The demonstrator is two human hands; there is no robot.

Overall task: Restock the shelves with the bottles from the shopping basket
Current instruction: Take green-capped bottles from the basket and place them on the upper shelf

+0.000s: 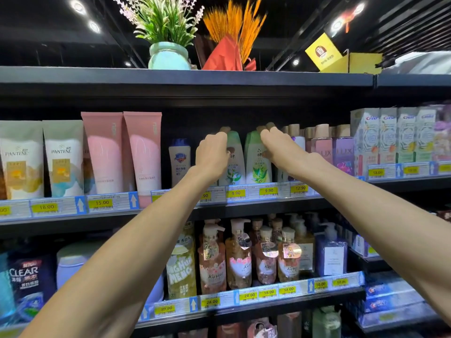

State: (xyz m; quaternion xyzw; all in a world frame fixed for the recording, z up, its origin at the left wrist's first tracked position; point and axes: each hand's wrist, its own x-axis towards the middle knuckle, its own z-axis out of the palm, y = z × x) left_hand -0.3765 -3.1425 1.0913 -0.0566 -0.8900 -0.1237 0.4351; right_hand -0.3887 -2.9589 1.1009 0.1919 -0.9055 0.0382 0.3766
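Two green-and-white bottles stand side by side on the upper shelf (pixel 244 203), above the 9.90 price tags. My left hand (pixel 212 152) is raised to the left green bottle (pixel 235 159) with its fingers curled round the bottle's left side and shoulder. My right hand (pixel 277 146) reaches across from the right, and its fingers curl over the top of the right green bottle (pixel 256 162) by its brown cap. Both bottles are upright. The shopping basket is out of view.
A white and blue bottle (pixel 180 162) stands just left of my left hand, with pink tubes (pixel 144 152) beyond it. Lux bottles (pixel 341 152) crowd the right. Pump bottles (pixel 239 254) fill the shelf below. Potted plants (pixel 168 54) sit on top.
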